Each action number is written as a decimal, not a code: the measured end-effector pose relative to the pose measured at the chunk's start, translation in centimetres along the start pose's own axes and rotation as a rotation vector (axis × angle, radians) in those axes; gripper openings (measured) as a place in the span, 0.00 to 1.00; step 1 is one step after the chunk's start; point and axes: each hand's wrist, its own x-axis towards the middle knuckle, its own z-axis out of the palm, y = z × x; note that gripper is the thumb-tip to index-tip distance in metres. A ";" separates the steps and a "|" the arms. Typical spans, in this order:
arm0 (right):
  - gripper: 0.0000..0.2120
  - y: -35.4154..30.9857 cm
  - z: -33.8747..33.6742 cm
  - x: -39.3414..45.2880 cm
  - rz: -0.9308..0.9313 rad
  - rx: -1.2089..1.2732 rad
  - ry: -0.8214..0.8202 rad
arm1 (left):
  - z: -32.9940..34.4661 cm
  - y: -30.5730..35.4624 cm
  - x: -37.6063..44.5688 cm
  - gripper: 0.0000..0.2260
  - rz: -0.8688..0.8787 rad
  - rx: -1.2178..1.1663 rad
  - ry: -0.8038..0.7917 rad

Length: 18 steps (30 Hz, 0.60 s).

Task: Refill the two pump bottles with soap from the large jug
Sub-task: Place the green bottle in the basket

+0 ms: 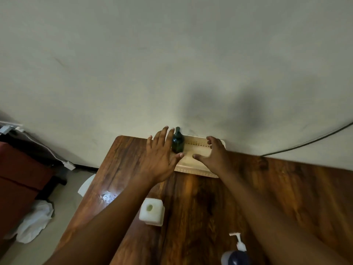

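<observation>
Head view, near to far. At the lower edge, white pump bottle [236,255] with dark body, upright on wooden table [200,203], beside the right forearm. Farther in, square white jug [151,211] standing between the two forearms, mouth uncapped and facing up, pale contents just visible inside; level not discernible. Beyond, left hand [159,159] outstretched, fingers spread and released, grasping nothing, thumb tip just in front of dark green pump bottle [177,141]; contact between index finger and bottle not resolvable. Right hand [214,153] likewise open, fingers slightly curled, holding nothing, poised over cream tray [194,170]; whether touching the tray, cannot tell. Green bottle upright at the tray's left end, against the wall [172,64]; remainder of tray holding nothing visible. Both hands flanking the tray's middle, well apart from the jug and the white pump bottle. Left of the table, on the floor, crumpled white bag [35,220].
</observation>
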 end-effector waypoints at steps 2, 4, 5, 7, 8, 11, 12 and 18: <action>0.44 0.8 -3.0 -2.1 0.006 -0.026 -0.013 | -0.3 2.1 -1.5 0.38 0.023 0.005 -0.007; 0.44 1.7 -5.8 -4.2 0.019 -0.023 -0.015 | -0.5 4.2 -3.1 0.39 0.036 -0.013 -0.014; 0.44 2.4 -7.2 -5.5 0.031 -0.023 -0.011 | -0.5 5.3 -4.0 0.40 0.039 -0.026 -0.031; 0.44 3.7 -9.8 -8.2 0.061 -0.034 -0.017 | -0.4 7.6 -5.8 0.40 0.050 -0.026 -0.076; 0.44 4.3 -10.9 -9.7 0.078 -0.028 -0.027 | -0.2 8.8 -6.7 0.40 0.057 -0.025 -0.095; 0.44 6.3 -13.5 -13.8 0.121 -0.002 -0.060 | 0.5 11.7 -9.2 0.39 0.050 -0.031 -0.125; 0.44 6.9 -14.2 -15.3 0.141 0.003 -0.084 | 0.9 12.5 -10.0 0.39 0.049 -0.031 -0.134; 0.48 9.4 -14.2 -23.4 0.253 0.083 -0.225 | 2.7 15.4 -13.6 0.38 0.052 -0.105 -0.164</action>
